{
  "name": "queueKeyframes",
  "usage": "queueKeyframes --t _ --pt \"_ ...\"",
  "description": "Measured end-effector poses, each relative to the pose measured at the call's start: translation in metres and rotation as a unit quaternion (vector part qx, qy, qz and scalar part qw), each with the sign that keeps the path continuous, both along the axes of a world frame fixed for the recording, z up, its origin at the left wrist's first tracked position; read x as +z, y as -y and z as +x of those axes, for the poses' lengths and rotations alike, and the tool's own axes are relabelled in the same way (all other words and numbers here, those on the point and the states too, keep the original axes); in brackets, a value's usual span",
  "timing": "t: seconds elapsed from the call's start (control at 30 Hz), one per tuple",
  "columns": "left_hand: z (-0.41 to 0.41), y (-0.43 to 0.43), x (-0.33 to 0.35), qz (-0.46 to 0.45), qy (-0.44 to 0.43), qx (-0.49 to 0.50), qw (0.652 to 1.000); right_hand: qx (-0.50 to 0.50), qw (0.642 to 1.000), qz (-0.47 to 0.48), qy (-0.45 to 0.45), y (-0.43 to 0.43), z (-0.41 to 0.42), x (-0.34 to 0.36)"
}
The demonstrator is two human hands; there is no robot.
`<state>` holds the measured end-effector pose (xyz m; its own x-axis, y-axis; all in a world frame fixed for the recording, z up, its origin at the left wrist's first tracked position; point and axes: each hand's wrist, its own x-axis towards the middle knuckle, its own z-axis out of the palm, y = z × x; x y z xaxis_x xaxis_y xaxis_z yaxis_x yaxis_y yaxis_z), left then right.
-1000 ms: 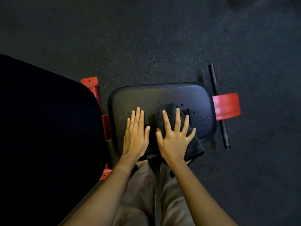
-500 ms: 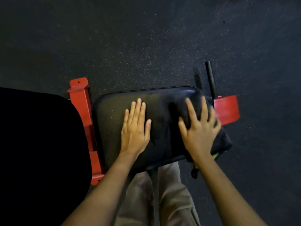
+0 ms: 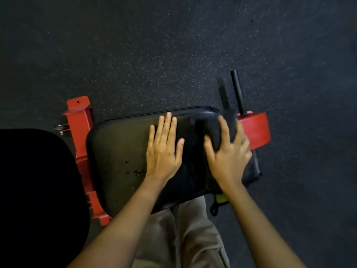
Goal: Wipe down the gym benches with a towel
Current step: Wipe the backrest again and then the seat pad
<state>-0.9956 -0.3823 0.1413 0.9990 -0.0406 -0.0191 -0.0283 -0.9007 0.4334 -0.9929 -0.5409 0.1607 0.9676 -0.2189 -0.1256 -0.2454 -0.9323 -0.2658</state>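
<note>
Right grip [image 3: 228, 158], fingers splayed, presses the towel [image 3: 251, 169] onto the worktop [image 3: 116, 147]; left grip [image 3: 163, 151] alongside, flat and empty, apparently bracing.

The right hand [image 3: 229, 157] and the dark towel [image 3: 211, 130] under it are blurred, so the towel's edges merge with the seat pad [image 3: 119, 147]. The larger black pad [image 3: 36, 190] runs off the left edge. The red frame [image 3: 80, 130] disappears beneath both pads.
</note>
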Motion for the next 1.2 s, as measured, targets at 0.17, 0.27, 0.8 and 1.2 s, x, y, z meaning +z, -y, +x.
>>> queueKeyframes --t 0.17,0.27,0.8,1.2 --pt "0.003 0.003 -0.006 0.069 -0.047 -0.015 0.996 -0.052 0.993 0.096 -0.043 0.016 -0.037 0.002" --pt "0.003 0.006 -0.007 0.091 -0.046 -0.016 0.995 -0.020 0.993 0.091 -0.071 0.015 0.020 0.005" --pt "0.005 0.007 -0.005 0.087 -0.060 -0.006 0.994 0.153 0.930 0.229 -0.245 0.038 0.135 -0.002" --pt "0.005 0.008 -0.007 0.105 -0.059 -0.008 0.993 0.278 0.923 0.134 -0.228 0.001 0.146 -0.005"
